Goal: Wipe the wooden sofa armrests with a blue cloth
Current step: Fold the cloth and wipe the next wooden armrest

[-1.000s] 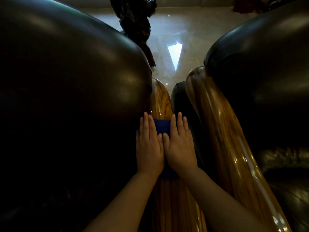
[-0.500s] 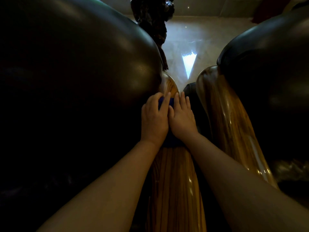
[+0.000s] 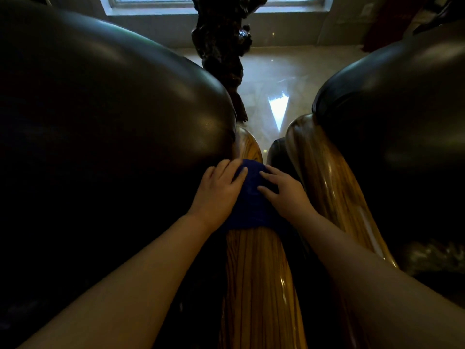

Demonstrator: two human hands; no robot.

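Observation:
A blue cloth (image 3: 251, 197) lies draped over the glossy wooden armrest (image 3: 256, 278) that runs down the middle of the view. My left hand (image 3: 217, 191) presses on the cloth's left side and my right hand (image 3: 284, 195) on its right side, fingers spread and pointing toward the armrest's rounded far end (image 3: 247, 147). The hands are a little apart, with cloth showing between them. A second wooden armrest (image 3: 324, 177) of the neighbouring seat runs parallel on the right, uncovered.
Dark leather cushions bulge on the left (image 3: 105, 117) and right (image 3: 392, 117). A narrow dark gap separates the two armrests. Beyond them are a shiny tiled floor (image 3: 276, 79), a dark carved wooden stand (image 3: 221, 46) and a window sill (image 3: 176, 6).
Both hands slid with the cloth away from me toward the armrest's far end. They have now separated, exposing more cloth between them. The view tilted up, showing the window.

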